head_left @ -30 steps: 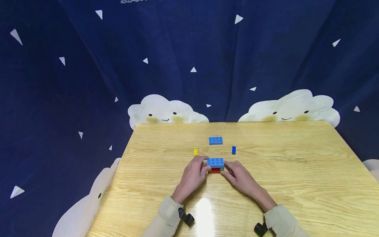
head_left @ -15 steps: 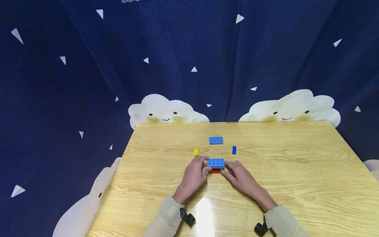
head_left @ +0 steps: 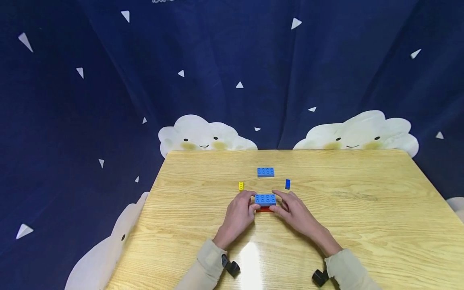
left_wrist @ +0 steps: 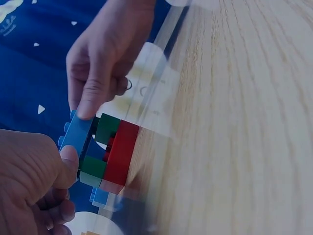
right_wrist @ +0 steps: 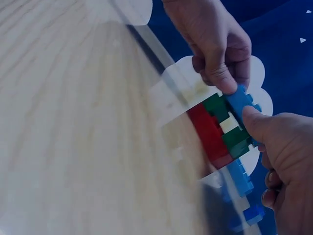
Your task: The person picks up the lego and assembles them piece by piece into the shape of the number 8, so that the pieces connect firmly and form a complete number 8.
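Note:
A light blue toy building brick with studs on top lies across two green bricks, which stand apart on a red brick. Thumb and fingers of my left hand pinch the blue brick's left end. At the right end, my right hand pinches the same brick, thumb on the near side and index finger at the far side. Both wrist views show a gap between the green bricks. Whether the blue brick is pressed fully down, I cannot tell.
Behind the stack on the wooden table lies another light blue brick. A small dark blue brick is at the back right, and a small yellow brick sits just beyond my left hand. A dark blue curtain hangs behind.
My right hand's index finger has shifted from the stack's right side to the blue brick's far edge, and its thumb has come up to the near side. The left hand keeps its grip.

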Tool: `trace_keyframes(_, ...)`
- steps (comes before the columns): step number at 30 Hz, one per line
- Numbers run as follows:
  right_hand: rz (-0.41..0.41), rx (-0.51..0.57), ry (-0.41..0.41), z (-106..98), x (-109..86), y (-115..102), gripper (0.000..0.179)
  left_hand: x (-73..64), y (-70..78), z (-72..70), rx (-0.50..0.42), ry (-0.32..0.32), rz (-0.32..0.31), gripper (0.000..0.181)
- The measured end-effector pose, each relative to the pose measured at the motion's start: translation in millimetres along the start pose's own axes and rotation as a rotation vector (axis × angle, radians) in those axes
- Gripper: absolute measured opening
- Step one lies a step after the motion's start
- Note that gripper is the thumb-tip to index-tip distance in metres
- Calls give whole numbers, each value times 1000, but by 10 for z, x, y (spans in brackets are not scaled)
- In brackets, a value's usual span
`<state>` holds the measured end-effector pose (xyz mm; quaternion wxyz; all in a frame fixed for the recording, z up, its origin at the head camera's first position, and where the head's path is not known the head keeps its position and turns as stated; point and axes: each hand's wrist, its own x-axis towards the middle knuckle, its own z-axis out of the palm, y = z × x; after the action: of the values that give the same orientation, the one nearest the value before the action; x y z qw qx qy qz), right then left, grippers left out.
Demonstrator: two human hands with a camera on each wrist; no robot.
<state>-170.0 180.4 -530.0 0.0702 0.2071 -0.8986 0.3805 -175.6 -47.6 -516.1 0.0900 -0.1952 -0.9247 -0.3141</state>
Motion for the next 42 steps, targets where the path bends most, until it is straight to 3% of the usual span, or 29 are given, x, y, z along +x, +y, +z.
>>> trace_keyframes(8, -33, -3, 10, -19, 39, -19, 44, -1, 13, 7, 3, -16, -20, 31)
trace_keyframes(22, -17, -5, -11, -10, 53, -4, 42, -2, 11, 26, 0, -5, -22, 30)
trace_keyframes(42, -92, 26, 31, 47, 42, 72, 40, 11, -5, 25, 7, 0, -6, 28)
